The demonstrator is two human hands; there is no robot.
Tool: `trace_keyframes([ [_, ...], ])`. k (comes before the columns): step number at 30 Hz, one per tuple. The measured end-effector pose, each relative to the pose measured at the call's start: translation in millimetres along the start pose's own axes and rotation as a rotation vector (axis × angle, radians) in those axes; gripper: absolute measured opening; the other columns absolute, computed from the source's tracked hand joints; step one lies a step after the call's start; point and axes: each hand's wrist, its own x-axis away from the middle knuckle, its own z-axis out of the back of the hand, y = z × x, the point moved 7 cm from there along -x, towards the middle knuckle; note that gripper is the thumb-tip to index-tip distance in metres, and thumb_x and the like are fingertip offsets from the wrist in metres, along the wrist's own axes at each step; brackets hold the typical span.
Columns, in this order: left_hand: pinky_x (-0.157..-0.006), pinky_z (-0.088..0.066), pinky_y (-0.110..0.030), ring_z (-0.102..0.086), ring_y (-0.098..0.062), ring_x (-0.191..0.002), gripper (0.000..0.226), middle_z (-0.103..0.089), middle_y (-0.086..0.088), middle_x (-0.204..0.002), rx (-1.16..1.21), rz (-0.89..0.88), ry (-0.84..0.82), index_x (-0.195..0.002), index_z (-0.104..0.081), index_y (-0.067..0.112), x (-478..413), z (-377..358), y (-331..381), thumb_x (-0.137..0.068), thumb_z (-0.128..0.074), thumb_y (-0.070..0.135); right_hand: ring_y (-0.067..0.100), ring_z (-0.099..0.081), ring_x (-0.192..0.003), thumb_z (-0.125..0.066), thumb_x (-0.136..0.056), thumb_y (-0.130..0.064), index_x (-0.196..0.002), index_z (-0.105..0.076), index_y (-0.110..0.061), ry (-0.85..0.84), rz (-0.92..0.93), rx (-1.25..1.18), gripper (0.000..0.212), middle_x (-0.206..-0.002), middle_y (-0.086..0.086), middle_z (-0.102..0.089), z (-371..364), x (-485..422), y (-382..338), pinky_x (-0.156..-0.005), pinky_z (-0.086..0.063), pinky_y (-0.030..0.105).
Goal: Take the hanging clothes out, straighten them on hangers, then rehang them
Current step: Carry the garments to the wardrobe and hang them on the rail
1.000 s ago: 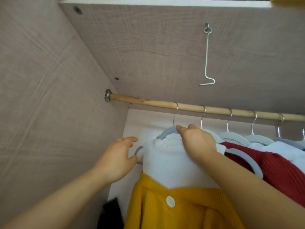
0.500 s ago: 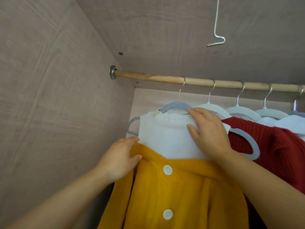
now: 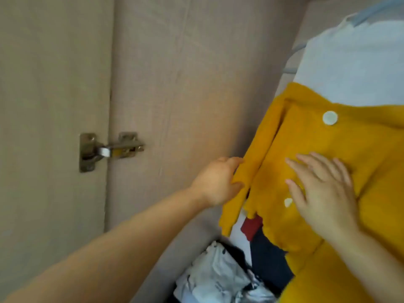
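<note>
Head camera, looking down into a wardrobe. A yellow knit cardigan [image 3: 360,149] with a white button [image 3: 330,118] hung at the right of the frame, close to the wardrobe's left side wall [image 3: 175,84], layered over a white top [image 3: 354,68] on a grey-blue hanger [image 3: 371,14] whose hook was out of view. The garment's long axis ran from the upper right corner down toward the wardrobe floor. The left hand [image 3: 218,182] reached in beside the wall and appeared to pinch the cardigan's loose left sleeve between thumb and fingers, the cloth lying directly at its fingertips. The right hand [image 3: 323,193] lay flat on the front panel, fingers straight and spread, gripping nothing, partly covering a second button. The hanger sat well above both hands, nearer the right one, so lifting the garment out would likely mean reaching up along it. A metal hinge [image 3: 109,149] joined the wall to the open door [image 3: 54,84]. Crumpled pale clothes [image 3: 218,278] lay on the wardrobe floor below.
</note>
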Motion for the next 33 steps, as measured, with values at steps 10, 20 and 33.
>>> trace_keyframes([
  [10, -0.103, -0.033, -0.040, -0.035, -0.028, -0.130, 0.062, -0.034, -0.005, -0.145, -0.202, 0.839, -0.305, -0.144, -0.023, 0.026, 354.3, -64.0, -113.9, -0.089, -0.052, 0.031, 0.031, -0.063, -0.094, -0.076, -0.072, -0.022, -0.112, -0.066, -0.007, -0.721, 0.363, -0.551, 0.043, -0.107, 0.007, -0.065, -127.5, 215.2, -239.4, -0.084, -0.050, 0.041],
  [20, -0.104, -0.033, -0.037, -0.035, -0.024, -0.130, 0.059, -0.035, -0.001, -0.144, -0.283, 1.599, -0.139, -0.142, -0.027, 0.026, 673.9, 35.6, -94.5, -0.090, -0.051, 0.038, 0.016, -0.037, -0.126, -0.042, -0.091, -0.038, -0.142, -0.029, -0.028, -0.939, 0.966, -0.853, 0.053, -0.139, -0.007, -0.037, -43.0, 339.2, -515.2, -0.103, -0.025, 0.026],
  [33, -0.105, -0.030, -0.033, -0.033, -0.021, -0.132, 0.059, -0.034, 0.000, -0.146, -0.310, 1.970, 0.230, -0.144, -0.025, 0.025, 945.7, 219.0, -84.4, -0.092, -0.048, 0.041, 0.014, -0.036, -0.123, -0.041, -0.094, -0.037, -0.140, -0.030, -0.025, -0.850, 1.387, -0.999, 0.049, -0.135, -0.008, -0.040, 126.5, 362.3, -826.9, -0.102, -0.027, 0.024],
])
